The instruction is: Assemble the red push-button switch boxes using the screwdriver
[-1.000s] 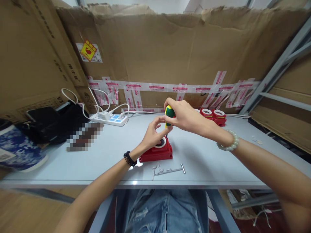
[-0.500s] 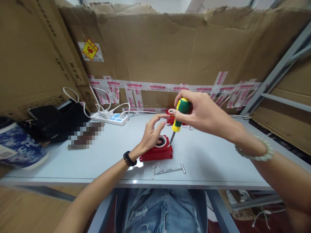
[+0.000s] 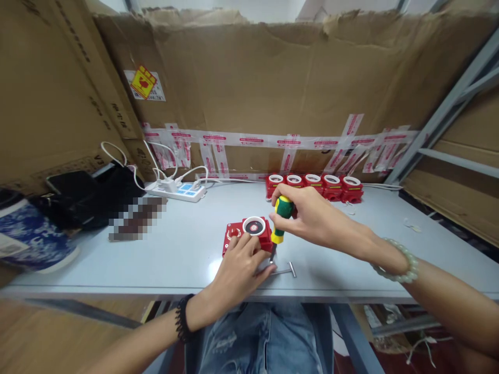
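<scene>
My right hand (image 3: 298, 210) grips a screwdriver (image 3: 284, 208) by its green and yellow handle, shaft pointing down. Its tip meets a tiny bright piece, perhaps a screw, beside my left thumb. My left hand (image 3: 244, 265) is bent over the front of a red housing (image 3: 233, 232) with a white ring around a dark round window (image 3: 254, 227). Thumb and forefinger come together close to the screwdriver tip; what they pinch is too small to make out. A T-shaped metal tool (image 3: 291, 269) lies just in front, partly covered by that hand.
Several similar red housings (image 3: 332, 188) stand in a row at the back right. A white power strip (image 3: 183, 191) with plugged cables is at the back left, near a black bag (image 3: 97, 192) and a blue-white cup (image 3: 33, 234). Cardboard (image 3: 249, 78) walls the table's rear.
Both hands have come down toward the table's front edge, bringing the screwdriver tip from the housing's right side to my left thumb. The row of housings behind is now uncovered.
</scene>
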`<state>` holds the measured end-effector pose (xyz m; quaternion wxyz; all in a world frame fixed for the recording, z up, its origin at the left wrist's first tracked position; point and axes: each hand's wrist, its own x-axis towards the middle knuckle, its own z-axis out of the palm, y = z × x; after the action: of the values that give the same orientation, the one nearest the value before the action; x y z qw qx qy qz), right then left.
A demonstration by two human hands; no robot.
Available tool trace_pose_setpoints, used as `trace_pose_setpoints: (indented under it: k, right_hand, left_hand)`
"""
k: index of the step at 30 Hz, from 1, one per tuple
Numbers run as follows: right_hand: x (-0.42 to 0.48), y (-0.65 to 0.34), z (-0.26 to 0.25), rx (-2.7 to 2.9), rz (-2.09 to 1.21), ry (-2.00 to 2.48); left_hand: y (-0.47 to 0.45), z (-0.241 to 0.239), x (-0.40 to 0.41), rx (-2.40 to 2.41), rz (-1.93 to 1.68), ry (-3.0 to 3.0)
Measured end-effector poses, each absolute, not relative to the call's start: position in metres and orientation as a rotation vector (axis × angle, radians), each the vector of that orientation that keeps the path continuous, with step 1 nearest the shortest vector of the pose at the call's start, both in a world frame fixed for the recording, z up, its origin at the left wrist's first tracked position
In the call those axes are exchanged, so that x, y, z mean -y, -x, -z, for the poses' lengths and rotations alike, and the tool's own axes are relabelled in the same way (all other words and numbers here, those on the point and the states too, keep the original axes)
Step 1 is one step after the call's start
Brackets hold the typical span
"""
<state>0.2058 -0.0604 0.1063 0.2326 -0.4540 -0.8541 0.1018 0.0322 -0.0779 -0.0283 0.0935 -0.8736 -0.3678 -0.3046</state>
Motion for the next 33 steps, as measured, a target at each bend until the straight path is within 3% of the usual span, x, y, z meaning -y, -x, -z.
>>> trace_pose_setpoints:
  k: [12,19,28,33]
  right_hand:
    - [0.064,-0.217,-0.128,2.217,-0.144,1.223]
    - [0.060,-0.218,-0.130,2.184,-0.096,1.249]
    - [0.050,-0.213,-0.130,2.191,-0.073,1.228]
    - [0.043,-0.210,-0.125,2.173,-0.083,1.213]
  left_hand:
    - [0.001,0.003,0.070,1.185,1.041,2.545]
    - [0.029,-0.002,0.035,1.340,0.675,3.003]
    - [-0.002,0.006,0.010,1.740,0.705,2.464]
    - [-0.002,-0.004,0.025,1.701,0.828,2.807]
